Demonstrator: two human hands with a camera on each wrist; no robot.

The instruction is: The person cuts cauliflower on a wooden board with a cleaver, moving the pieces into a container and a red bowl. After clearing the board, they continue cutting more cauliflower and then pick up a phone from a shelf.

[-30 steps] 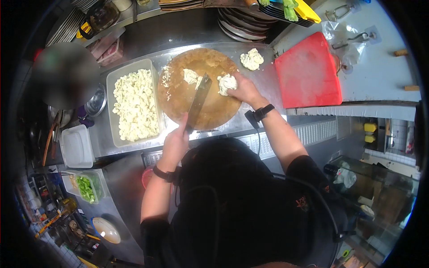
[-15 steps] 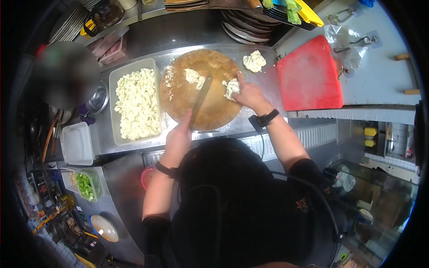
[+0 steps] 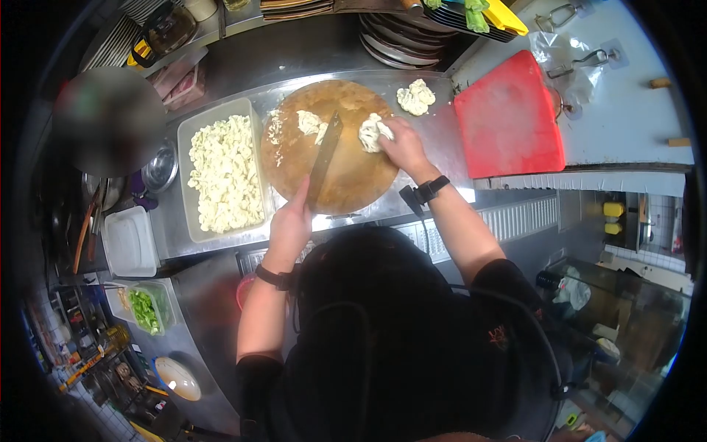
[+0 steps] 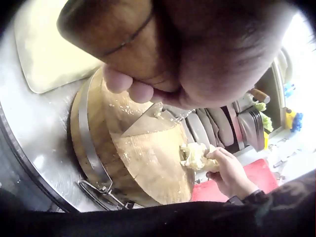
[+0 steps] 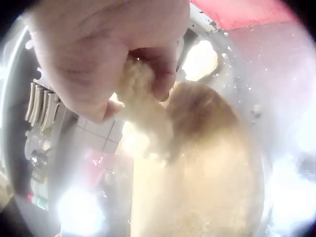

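Note:
My left hand [image 3: 291, 228] grips the wooden handle [image 4: 118, 39] of a cleaver [image 3: 326, 151], its blade slanting across the middle of the round wooden chopping block [image 3: 353, 184]. On the block's right side, my right hand [image 3: 407, 147] pinches a chunk of cauliflower [image 3: 370, 134] between thumb and fingers; the right wrist view shows its stem side up close. Cut cauliflower pieces [image 3: 308, 122] lie beyond the blade, left of its tip. Another cauliflower chunk [image 3: 416, 97] sits on the steel counter past the block's upper right edge.
Left of the block stands a plastic tub [image 3: 184, 147] heaped with cauliflower florets. A red board [image 3: 508, 121] lies at the right. Stacked dark plates [image 3: 401, 44] are at the back. A white container [image 3: 129, 239] and a box of chopped greens [image 3: 145, 311] stand further left.
My right hand has shifted and turned the cauliflower chunk, with the fingers now gathered behind it. The cleaver blade has tilted, showing more of its flat side than half a second ago.

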